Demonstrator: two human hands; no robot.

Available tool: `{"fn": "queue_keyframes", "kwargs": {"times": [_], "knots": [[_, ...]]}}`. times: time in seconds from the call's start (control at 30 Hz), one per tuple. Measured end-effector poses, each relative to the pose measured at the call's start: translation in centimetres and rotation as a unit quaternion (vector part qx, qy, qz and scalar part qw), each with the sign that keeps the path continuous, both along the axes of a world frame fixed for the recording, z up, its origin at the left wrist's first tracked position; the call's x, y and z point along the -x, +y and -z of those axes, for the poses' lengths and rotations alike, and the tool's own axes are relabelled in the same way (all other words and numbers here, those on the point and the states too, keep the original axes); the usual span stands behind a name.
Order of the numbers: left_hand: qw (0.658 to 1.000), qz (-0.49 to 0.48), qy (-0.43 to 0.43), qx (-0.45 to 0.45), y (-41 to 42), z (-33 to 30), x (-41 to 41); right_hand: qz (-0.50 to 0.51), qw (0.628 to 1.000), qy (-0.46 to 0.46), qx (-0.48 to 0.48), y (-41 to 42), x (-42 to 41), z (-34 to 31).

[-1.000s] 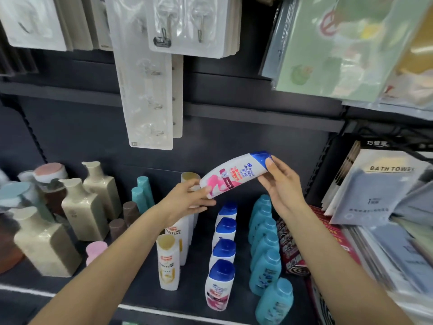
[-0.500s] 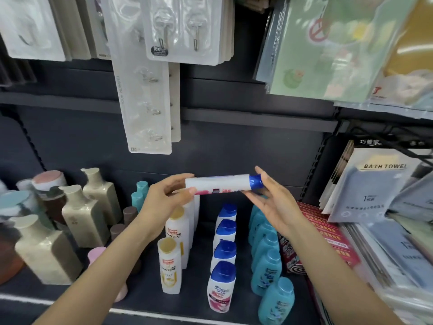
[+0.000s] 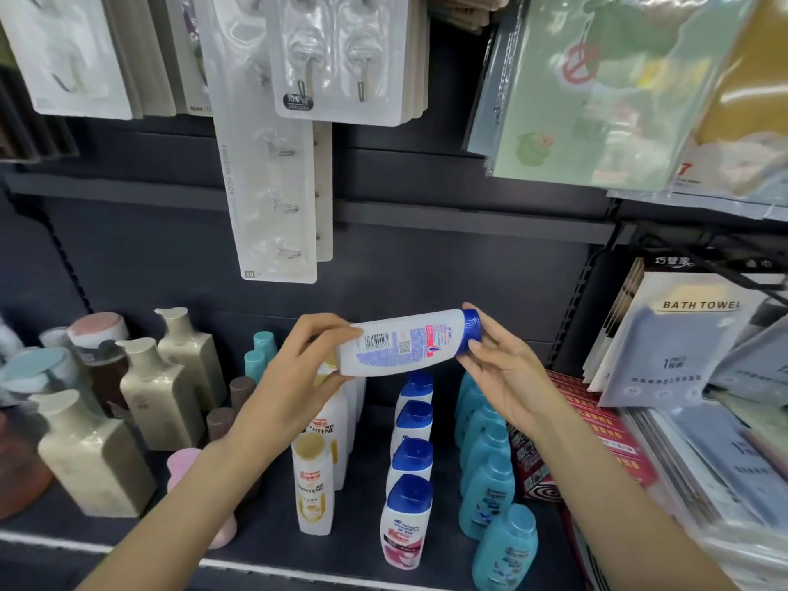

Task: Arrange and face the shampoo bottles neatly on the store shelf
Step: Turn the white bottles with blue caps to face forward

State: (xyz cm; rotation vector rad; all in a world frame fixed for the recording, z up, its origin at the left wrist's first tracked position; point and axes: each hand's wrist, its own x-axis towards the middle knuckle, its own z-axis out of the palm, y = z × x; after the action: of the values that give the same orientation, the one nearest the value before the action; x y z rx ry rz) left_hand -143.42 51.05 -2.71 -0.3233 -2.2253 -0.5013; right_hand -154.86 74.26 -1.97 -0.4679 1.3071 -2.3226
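White shampoo bottle (image 3: 405, 344) sideways, barcode up | left hand (image 3: 294, 368) grips base | right hand (image 3: 496, 368) pinches blue cap

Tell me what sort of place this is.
Most likely a shop's toiletries aisle: rows of shampoo bottles on a dark shelf, carded hooks hanging above, packaged bath towels alongside.

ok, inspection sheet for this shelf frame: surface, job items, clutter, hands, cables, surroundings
Surface: dark store shelf, white front edge.
Job's things: white blue-capped shampoo bottle held sideways, barcode side to camera; row of matching bottles upright below; teal bottles and white gold-capped bottles in rows beside.
Clutter: beige pump bottles at left.
Grips: left hand holds the base end; right hand holds the cap end.
Cables: nothing seen.
Surroundings: hook packs hanging above; bath towel packs at right.
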Motion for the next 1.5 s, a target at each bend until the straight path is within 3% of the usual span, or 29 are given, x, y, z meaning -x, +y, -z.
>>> {"fn": "queue_keyframes", "kwargs": {"times": [0.17, 0.27, 0.37, 0.43, 0.53, 0.73, 0.9, 1.0, 1.1, 1.17, 1.3, 1.5], "knots": [[0.999, 0.019, 0.006, -0.047, -0.1, -0.2, -0.2, -0.006, 1.000, 0.001, 0.012, 0.2, -0.3, -0.3], [0.983, 0.064, -0.043, -0.165, 0.0, -0.4, -0.4, 0.008, 1.000, -0.001, 0.007, 0.1, -0.3, -0.3], [0.934, 0.100, -0.109, -0.325, 0.2, -0.3, -0.5, 0.024, 1.000, -0.003, -0.007, 0.1, -0.4, -0.2], [0.905, 0.107, -0.149, -0.383, 0.4, -0.3, -0.3, 0.029, 1.000, -0.008, -0.001, 0.0, -0.4, -0.1], [0.884, 0.097, -0.193, -0.414, 0.7, -0.4, 0.1, 0.028, 1.000, -0.006, 0.013, -0.3, -0.1, 0.1], [0.781, 0.097, -0.310, -0.533, 0.9, 0.2, 1.4, 0.029, 0.999, 0.013, 0.019, -0.9, 0.9, 0.3], [0.758, 0.079, -0.339, -0.552, 1.0, 1.1, 2.9, 0.085, 0.996, 0.034, -0.025, -1.1, 1.7, 0.1], [0.779, 0.049, -0.346, -0.521, 1.0, 1.4, 4.6, 0.132, 0.988, 0.053, -0.059, -1.5, 2.7, -0.2], [0.898, -0.067, -0.323, -0.291, -0.2, 2.7, 6.5, 0.166, 0.975, 0.100, -0.104, -2.2, 3.9, -0.3], [0.936, -0.115, -0.297, -0.152, -1.3, 3.7, 7.3, 0.189, 0.961, 0.133, -0.150, -2.6, 5.1, 0.1], [0.947, -0.152, -0.283, 0.019, -2.7, 4.8, 8.3, 0.213, 0.928, 0.201, -0.231, -3.1, 8.1, 1.6], [0.934, -0.150, -0.322, 0.042, -3.6, 6.1, 8.7, 0.186, 0.869, 0.279, -0.364, -4.3, 11.1, 4.2]]}}
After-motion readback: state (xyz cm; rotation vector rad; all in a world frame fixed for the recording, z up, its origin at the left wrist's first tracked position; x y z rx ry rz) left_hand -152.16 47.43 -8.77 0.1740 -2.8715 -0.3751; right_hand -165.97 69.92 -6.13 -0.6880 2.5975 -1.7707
